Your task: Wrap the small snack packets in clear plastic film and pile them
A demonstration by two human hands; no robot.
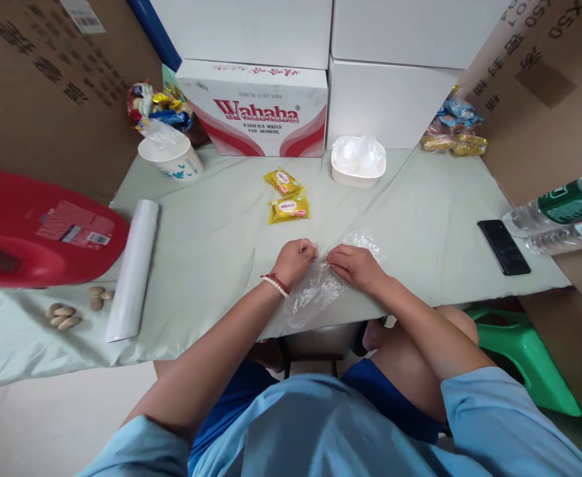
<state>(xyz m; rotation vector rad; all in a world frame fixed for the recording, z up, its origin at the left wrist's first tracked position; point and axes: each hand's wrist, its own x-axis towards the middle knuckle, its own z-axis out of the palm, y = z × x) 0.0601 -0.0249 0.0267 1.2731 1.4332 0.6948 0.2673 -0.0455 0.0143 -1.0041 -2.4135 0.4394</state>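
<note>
A thin clear plastic bag (pixel 315 295) stretches between my hands near the table's front edge, part of it hanging toward the edge. My left hand (pixel 295 260), with a red and a white bracelet at the wrist, is closed in a pinch at the bag's upper side. Just to the right, my right hand (pixel 355 266) has its fingertips pressed together on the same bag, and some of the plastic shows behind it. Beyond the hands lie two yellow snack packets, one packet (pixel 290 209) in front of the other packet (pixel 284 181).
A white tub (pixel 358 173) holding clear plastic and a paper bucket (pixel 166 159) stand behind. On the left are a plastic roll (pixel 134 271), a red jug (pixel 42 225) and brown stones (pixel 65 318). A phone (pixel 504 247) and bottles (pixel 564 209) lie right; boxes (pixel 261 112) line the back.
</note>
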